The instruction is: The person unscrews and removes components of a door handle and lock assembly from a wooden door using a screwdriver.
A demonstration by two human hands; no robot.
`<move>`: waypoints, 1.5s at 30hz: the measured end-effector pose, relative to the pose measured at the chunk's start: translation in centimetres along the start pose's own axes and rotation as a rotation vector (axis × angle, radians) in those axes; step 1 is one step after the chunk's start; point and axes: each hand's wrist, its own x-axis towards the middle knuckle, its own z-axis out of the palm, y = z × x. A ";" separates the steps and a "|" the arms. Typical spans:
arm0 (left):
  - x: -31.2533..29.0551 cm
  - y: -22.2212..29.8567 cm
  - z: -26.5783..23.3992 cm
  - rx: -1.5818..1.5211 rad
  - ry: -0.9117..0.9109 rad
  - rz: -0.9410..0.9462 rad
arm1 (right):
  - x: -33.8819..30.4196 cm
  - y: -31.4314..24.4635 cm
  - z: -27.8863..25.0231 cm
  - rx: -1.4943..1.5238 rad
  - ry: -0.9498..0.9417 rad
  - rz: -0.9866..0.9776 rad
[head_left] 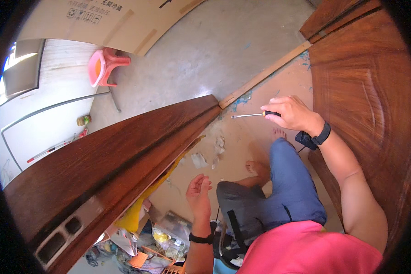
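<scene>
My right hand (290,113) is closed around the dark handle of a screwdriver (247,116). Its metal shaft points left over the floor, and its tip touches nothing. Lower down, my left hand (199,195) hangs in the air to the right of a brown wooden door frame (123,141). Its fingers are curled toward the thumb, and whatever may be between them is too small to make out. At the near end of the frame sits a metal strike plate (55,249) with two dark openings. A carved brown wooden door (365,91) stands to the right of my right arm.
A wooden strip (265,75) crosses the floor between frame and door. Beyond it stand a pink plastic chair (106,67) and a large cardboard sheet (118,23). Yellow cloth (131,217) and a heap of clutter (169,239) lie beside my left forearm. Paper scraps (199,160) dot the floor.
</scene>
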 end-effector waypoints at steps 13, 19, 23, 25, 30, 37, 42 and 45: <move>9.6 -6.1 3.5 0.640 0.055 0.425 | 9.0 6.4 8.6 -0.276 0.088 -0.582; 11.9 -7.9 6.0 0.662 0.147 0.530 | 12.8 8.2 12.5 -0.381 0.191 -0.670; 13.0 -9.0 6.6 0.811 0.214 0.653 | 14.5 8.3 14.8 -0.360 0.256 -0.750; 13.9 -9.6 6.3 1.064 0.276 1.067 | 15.4 8.1 15.1 -0.359 0.337 -0.860; 14.2 -9.8 6.3 1.120 0.324 1.107 | 17.3 7.1 15.4 -0.312 0.410 -0.977; 14.9 -9.8 6.5 1.134 0.343 1.190 | 19.0 5.2 14.7 -0.463 0.307 -1.165; 14.8 -9.9 6.2 1.099 0.348 1.161 | 18.9 6.6 13.7 -0.477 0.421 -1.089; 14.8 -9.7 6.1 1.069 0.322 1.092 | 18.4 7.9 15.9 -0.372 0.242 -0.989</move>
